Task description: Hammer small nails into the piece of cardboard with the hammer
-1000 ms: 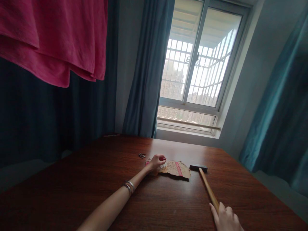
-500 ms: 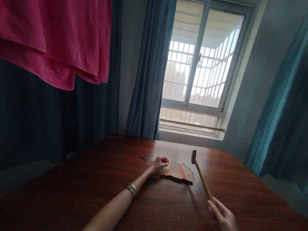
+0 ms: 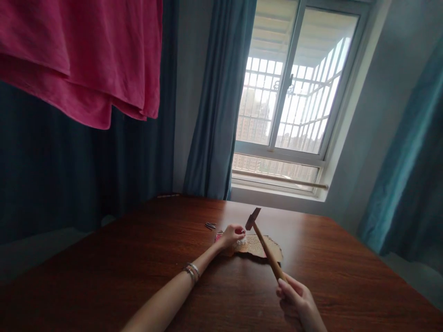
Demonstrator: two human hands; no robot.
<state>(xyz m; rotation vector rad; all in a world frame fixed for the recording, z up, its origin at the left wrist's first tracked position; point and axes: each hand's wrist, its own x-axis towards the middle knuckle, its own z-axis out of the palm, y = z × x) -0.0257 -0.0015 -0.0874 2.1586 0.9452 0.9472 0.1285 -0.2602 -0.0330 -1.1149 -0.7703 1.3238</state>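
My right hand [image 3: 294,297] is wrapped round the wooden handle of a hammer [image 3: 265,242]. The hammer is raised and tilted left, its dark metal head close to the right of my left hand [image 3: 234,235]. My left hand's fingers are pinched together over the left part of a torn piece of cardboard [image 3: 254,246]. What they pinch is too small to make out. Under those fingers lies some whitish material [image 3: 241,243]. Several nails [image 3: 210,226] lie on the table just beyond my left hand.
The brown wooden table [image 3: 155,249] spreads out around the cardboard. A pink cloth [image 3: 104,60] hangs at upper left. Blue curtains [image 3: 214,106] flank a barred window [image 3: 284,92] behind the table. A pale rod [image 3: 280,179] runs across the window's lower part.
My right hand has moved left, bringing the hammer head from right of the cardboard to beside my left hand. My left hand keeps its pinch over the cardboard. The view has shifted slightly.
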